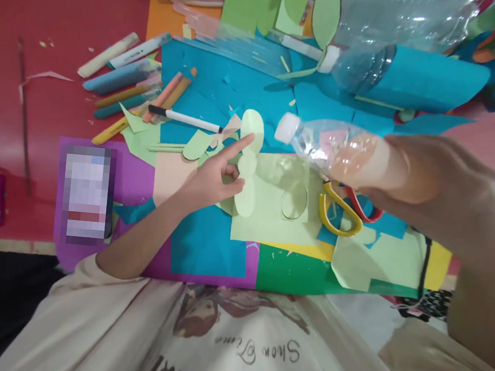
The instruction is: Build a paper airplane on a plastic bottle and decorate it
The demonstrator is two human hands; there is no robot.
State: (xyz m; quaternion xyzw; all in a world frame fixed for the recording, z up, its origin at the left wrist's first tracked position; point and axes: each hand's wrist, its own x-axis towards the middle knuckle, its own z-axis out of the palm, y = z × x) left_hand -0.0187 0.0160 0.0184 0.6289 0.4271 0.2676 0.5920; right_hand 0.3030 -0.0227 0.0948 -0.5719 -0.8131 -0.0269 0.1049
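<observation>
My right hand (438,179) is wrapped round a clear plastic bottle (321,140), which lies on its side in the air with its white cap (288,128) pointing left. My left hand (220,174) rests with the index finger and thumb apart, their tips touching a pale green paper cutout (245,194) made of rounded lobes. Beneath the cutout's right side is a pale green sheet (270,222) with an oval outline (294,201) on it. Scissors (340,217) with yellow and red handles lie under the bottle, their blades hidden.
Several markers (131,77) and a white pen with a black cap (188,119) lie at the left. A phone (86,194) rests on purple paper. Behind, another bottle (362,68) wrapped in blue paper lies sideways with a green leaf cutout (326,13) at its cap.
</observation>
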